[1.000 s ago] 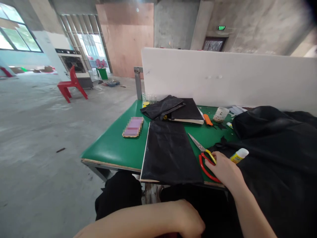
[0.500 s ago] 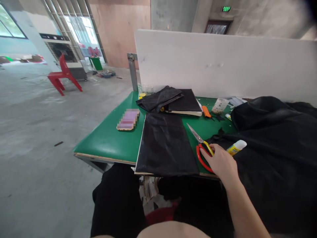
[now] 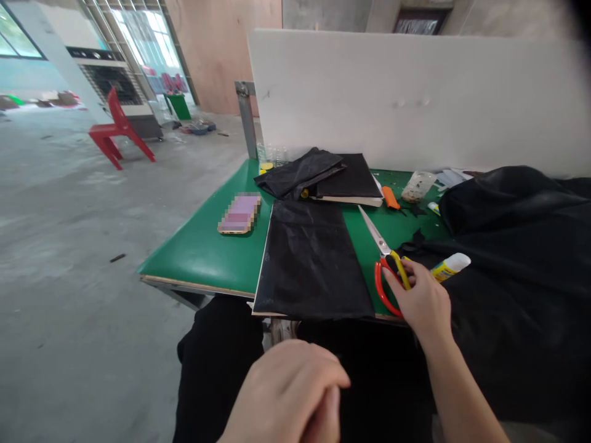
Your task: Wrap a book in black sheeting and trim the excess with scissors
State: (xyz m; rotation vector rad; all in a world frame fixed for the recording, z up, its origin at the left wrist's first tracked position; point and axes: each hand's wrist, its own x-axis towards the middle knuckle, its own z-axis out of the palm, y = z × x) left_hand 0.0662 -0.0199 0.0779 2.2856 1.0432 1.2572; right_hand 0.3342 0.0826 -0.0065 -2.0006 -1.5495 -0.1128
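Scissors with red and yellow loop handles and steel blades (image 3: 385,258) are lying on a green-topped workbench (image 3: 212,258), near its front edge, blades pointing toward the far side. The person's right hand (image 3: 422,301) is resting on the handles, fingers curled loosely over the loops and touching them; whether any finger is passing through a loop cannot be told. The person's left hand (image 3: 289,394) is hovering low in front of the bench, fingers relaxed and half curled, holding nothing. Just left of the scissors, a flat rectangular board covered in black fabric (image 3: 311,261) is lying at the bench's near edge. A large heap of black cloth (image 3: 521,258) is filling the right side, with a white and yellow glue stick (image 3: 450,266) lying on it beside the right hand.
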